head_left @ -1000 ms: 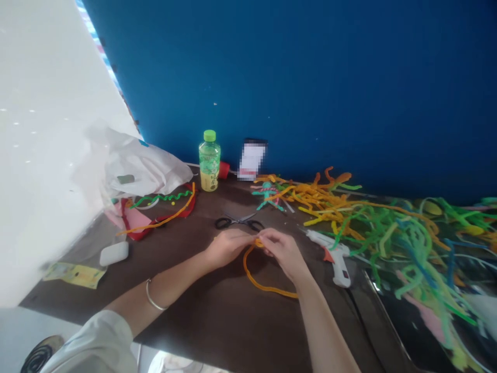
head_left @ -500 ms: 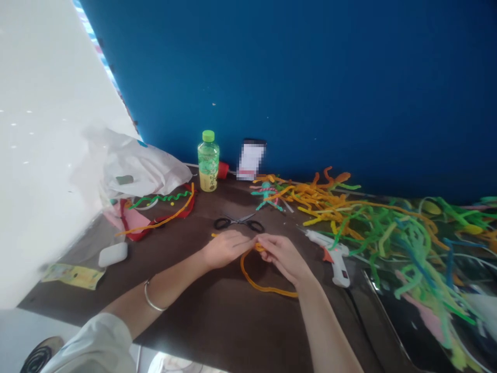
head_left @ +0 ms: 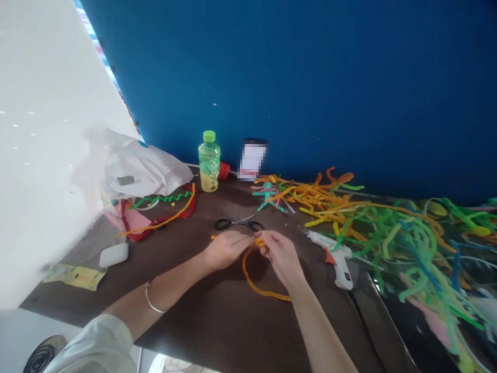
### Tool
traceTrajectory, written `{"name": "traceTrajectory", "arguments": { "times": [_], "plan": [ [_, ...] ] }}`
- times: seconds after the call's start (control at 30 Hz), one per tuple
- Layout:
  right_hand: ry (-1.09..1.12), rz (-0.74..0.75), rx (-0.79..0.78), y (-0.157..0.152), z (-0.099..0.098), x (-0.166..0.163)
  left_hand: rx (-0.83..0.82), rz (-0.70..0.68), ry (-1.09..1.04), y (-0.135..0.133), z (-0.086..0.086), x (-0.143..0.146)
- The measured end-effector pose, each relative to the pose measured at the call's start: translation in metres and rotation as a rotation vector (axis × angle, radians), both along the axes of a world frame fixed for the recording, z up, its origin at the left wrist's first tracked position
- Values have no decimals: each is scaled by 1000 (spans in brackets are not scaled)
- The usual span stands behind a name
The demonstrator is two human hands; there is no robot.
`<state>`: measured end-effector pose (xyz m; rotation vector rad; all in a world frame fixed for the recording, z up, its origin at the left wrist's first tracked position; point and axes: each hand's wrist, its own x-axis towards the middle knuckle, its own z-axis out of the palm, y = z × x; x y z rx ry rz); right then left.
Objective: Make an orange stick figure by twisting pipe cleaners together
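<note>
orange pipe cleaner (head_left: 248, 275), looped nearward, pinched between hands (head_left: 227, 249) (head_left: 281, 255)

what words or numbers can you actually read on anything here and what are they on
Nothing can be read clearly.
Bottle label: print too small and blurred to read.
Upright card: pixelated, unreadable.
Yellow paper slip: marks too blurred to read.
</note>
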<state>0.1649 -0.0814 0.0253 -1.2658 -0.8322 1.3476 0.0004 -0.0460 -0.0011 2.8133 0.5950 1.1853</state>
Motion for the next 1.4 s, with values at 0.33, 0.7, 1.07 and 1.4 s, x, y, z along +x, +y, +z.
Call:
{"name": "traceTrajectory", "arguments": {
  "times": [0.33,0.7,1.07,1.4],
  "plan": [
    [94,-86,147,-3,-14,-19,-198,41,-325,-4,-8,9],
    [-37,-46,229,-5,-7,-19,-1251,-171,-676,-4,7,20],
    [562,-55,18,-5,-7,-30,-1464,-128,-699,-4,14,22],
    [567,-75,37,-4,-10,-31,-1532,-120,-736,-3,18,23]
  ]
}}
